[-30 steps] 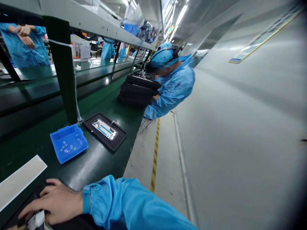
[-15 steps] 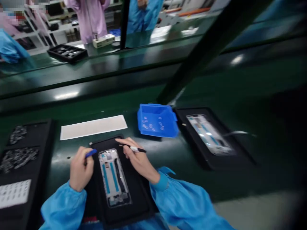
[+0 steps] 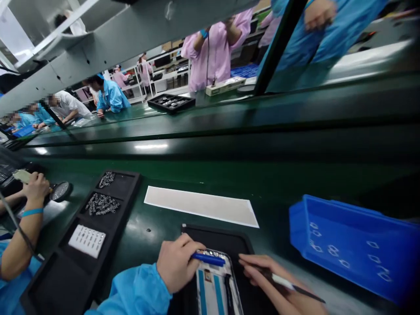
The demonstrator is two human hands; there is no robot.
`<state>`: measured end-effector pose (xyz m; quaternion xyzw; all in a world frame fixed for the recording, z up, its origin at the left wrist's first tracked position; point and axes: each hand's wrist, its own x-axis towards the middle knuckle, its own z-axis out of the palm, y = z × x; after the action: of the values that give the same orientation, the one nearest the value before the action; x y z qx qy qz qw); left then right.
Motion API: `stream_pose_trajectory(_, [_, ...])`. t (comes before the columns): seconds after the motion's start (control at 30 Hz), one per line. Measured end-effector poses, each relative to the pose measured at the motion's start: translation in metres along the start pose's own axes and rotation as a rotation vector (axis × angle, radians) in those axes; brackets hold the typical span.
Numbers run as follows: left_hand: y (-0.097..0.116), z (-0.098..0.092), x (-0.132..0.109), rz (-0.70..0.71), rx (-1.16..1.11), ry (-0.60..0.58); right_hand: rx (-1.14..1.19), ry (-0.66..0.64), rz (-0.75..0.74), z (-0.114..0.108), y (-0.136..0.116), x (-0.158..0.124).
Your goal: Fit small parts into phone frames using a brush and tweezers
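We see our left hand (image 3: 177,267) curled around a blue tool (image 3: 208,259), its grip closed on the handle, the tip lying across the top edge of the phone frame (image 3: 216,288). Our right hand (image 3: 278,284) pinches a thin black-and-white pen-like tool (image 3: 288,285) between the fingers, just to the right of the phone frame. The phone frame lies in a black tray (image 3: 226,238) at the near edge of the green table (image 3: 262,179).

Compared with half a second ago, the view has swung left and dropped closer: both hands hold the same tools at the same frame, but the second tray with its phone on the right has gone out of sight. The blue bin (image 3: 354,245) of small clear parts now sits large at the right. The white strip (image 3: 200,205) lies just beyond the tray. At the left, a black parts tray (image 3: 65,262) with metal bits has come fully into view, and a co-worker's hand (image 3: 34,186) works beside it.
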<state>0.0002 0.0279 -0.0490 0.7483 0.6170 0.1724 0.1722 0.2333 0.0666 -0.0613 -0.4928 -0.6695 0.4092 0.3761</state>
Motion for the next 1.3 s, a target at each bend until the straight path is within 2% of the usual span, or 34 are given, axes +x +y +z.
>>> stream_pose_trajectory(0.2, [-0.003, -0.003, -0.002, 0.083, -0.020, 0.048, -0.056, 0.167, -0.043, 0.009, -0.011, -0.007])
stream_pose_trajectory(0.4, [-0.007, -0.007, 0.000, 0.226, 0.027, 0.118, -0.040, 0.159, -0.047, 0.013, -0.019, -0.009])
stream_pose_trajectory(0.6, [-0.006, -0.012, -0.001, 0.357, 0.127, 0.078, 0.005, 0.142, -0.019, 0.015, -0.023, -0.010])
stream_pose_trajectory(1.3, [-0.002, -0.016, 0.000, 0.366, 0.195, 0.049, -0.083, 0.113, -0.135, 0.020, -0.025, -0.009])
